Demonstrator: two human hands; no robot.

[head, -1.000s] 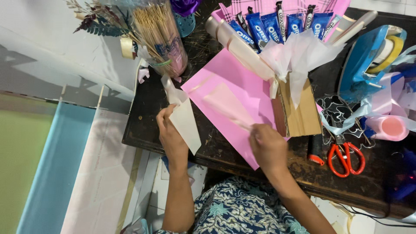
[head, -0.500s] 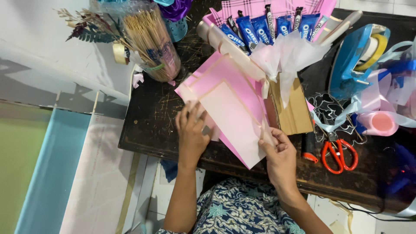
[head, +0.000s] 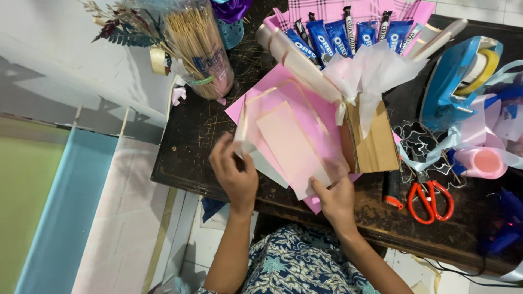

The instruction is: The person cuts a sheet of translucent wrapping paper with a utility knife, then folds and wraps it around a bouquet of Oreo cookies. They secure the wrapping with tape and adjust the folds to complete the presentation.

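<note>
On dark table (head: pixel 207 136), both hands (head: pixel 235 175) (head: pixel 336 197) pinch pink wrapping sheet (head: pixel 289 144).

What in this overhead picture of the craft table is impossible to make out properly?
- Left hand: its fingertips curl under the translucent wrapping sheet, so the grip is unclear.
- Right hand: fingertips partly blurred behind the same sheet.
- Snack bouquet: its top is cut off by the frame's upper edge.
- Dark object at the right: too dim to identify.

Paper sheet (head: pixel 294 147) on table (head: pixel 185 158); scissors (head: pixel 430 198) right.
</note>
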